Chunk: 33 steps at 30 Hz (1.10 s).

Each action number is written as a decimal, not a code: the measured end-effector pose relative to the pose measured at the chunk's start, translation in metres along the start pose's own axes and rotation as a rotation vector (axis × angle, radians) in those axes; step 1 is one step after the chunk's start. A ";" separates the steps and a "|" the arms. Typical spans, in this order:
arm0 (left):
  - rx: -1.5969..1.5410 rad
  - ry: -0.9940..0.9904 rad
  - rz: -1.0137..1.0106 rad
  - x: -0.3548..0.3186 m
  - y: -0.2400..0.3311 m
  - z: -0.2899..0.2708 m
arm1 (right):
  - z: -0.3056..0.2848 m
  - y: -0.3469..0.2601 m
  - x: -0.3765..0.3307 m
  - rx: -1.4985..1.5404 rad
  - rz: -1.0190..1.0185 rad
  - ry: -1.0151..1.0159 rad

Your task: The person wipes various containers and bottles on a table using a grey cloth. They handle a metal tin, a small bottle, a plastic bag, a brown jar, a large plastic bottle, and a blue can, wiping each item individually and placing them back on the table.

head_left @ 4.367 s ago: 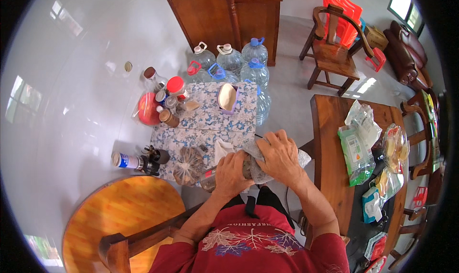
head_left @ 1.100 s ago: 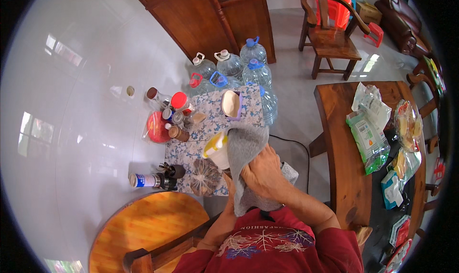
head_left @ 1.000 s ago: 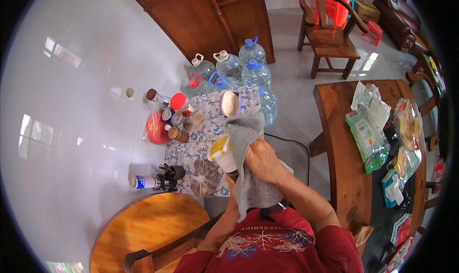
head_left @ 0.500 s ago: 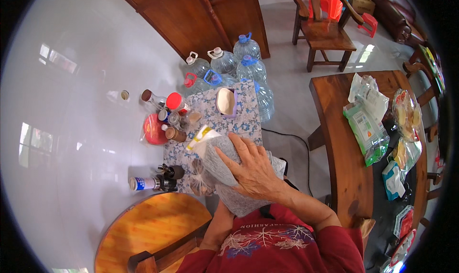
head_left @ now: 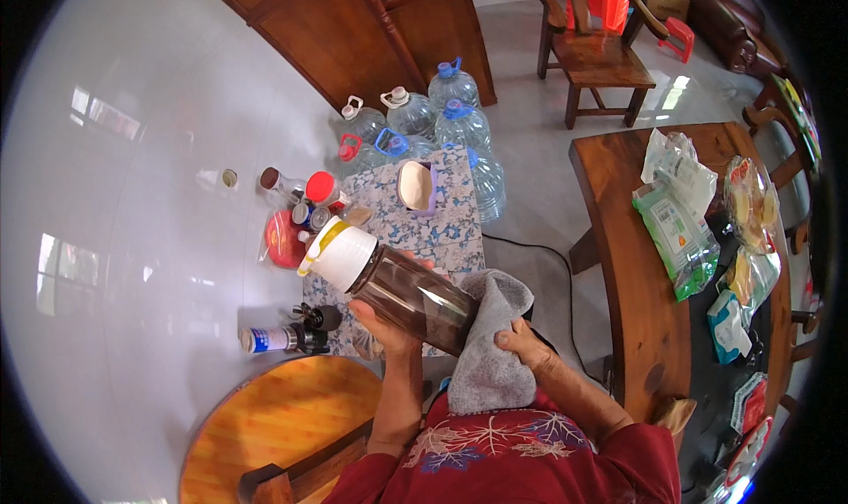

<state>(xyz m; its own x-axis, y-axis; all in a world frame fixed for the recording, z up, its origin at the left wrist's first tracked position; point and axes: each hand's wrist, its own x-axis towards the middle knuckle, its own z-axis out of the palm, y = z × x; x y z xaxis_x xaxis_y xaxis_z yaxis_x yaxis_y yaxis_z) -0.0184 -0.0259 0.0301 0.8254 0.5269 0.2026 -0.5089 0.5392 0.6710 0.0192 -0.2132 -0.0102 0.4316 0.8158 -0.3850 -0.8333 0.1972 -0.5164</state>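
A large see-through brown water bottle (head_left: 415, 299) lies tilted across my left hand (head_left: 389, 327), its white lid with a yellow-trimmed loop (head_left: 340, 250) toward the upper left. The left fingers wrap round the bottle from below, partly hidden behind it. At the bottle's base, a grey cloth (head_left: 495, 345) is gripped in my right hand (head_left: 526, 343), thumb on top. The cloth covers the bottom end of the bottle and hangs down in front of my red shirt. Both are above a small table with a blue-and-white patterned top (head_left: 450, 239).
Jars, including a red-lidded one (head_left: 321, 187), crowd the table's left side near a purple-edged container (head_left: 417, 188). Big water jugs (head_left: 411, 113) stand behind. A round wooden stool top (head_left: 274, 424) is at lower left; a wooden table (head_left: 618, 239) with packages stands right.
The cloth has come off the bottle's lid and body and now sits at its base. My right hand has moved right and down with it; my left hand has come into view under the bottle.
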 end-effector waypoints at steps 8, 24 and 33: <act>0.162 0.218 0.055 -0.003 0.005 0.022 | -0.016 -0.002 0.012 -0.457 -0.455 0.022; 0.120 0.446 0.086 -0.017 -0.021 0.030 | -0.015 -0.010 0.070 0.364 -0.214 0.231; 0.184 0.429 0.193 0.000 0.002 -0.001 | -0.031 0.027 0.032 -1.188 -0.602 0.248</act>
<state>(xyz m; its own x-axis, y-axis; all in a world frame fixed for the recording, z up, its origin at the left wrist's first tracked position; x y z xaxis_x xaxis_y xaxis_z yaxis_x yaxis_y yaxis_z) -0.0193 -0.0241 0.0312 0.5260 0.8490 0.0503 -0.5592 0.3006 0.7727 0.0212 -0.1981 -0.0604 0.7763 0.6263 0.0713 0.2497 -0.2017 -0.9471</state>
